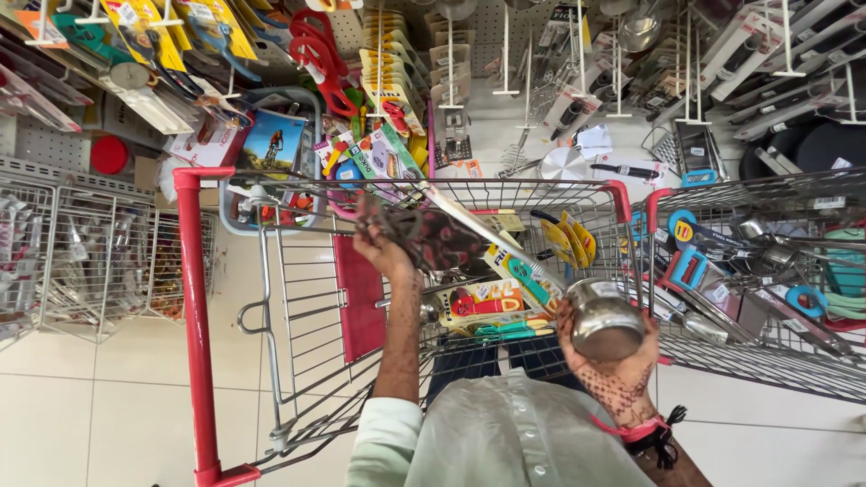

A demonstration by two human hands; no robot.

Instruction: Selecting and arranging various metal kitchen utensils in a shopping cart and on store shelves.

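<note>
My left hand (383,248) reaches forward over a red-trimmed wire shopping cart (194,298) and grips a dark patterned packaged item (442,239) with a long light strip sticking out to the right. My right hand (618,365), marked with henna, holds a small round steel container (603,317) near the cart's right edge. Inside the cart lie several carded kitchen tools (496,293) in yellow, red and teal packaging.
A second wire cart (767,361) full of packaged utensils stands on the right. Pegboard racks with hanging scissors (316,54) and tools fill the top. Wire baskets (90,261) stand at left on the white tiled floor (99,406).
</note>
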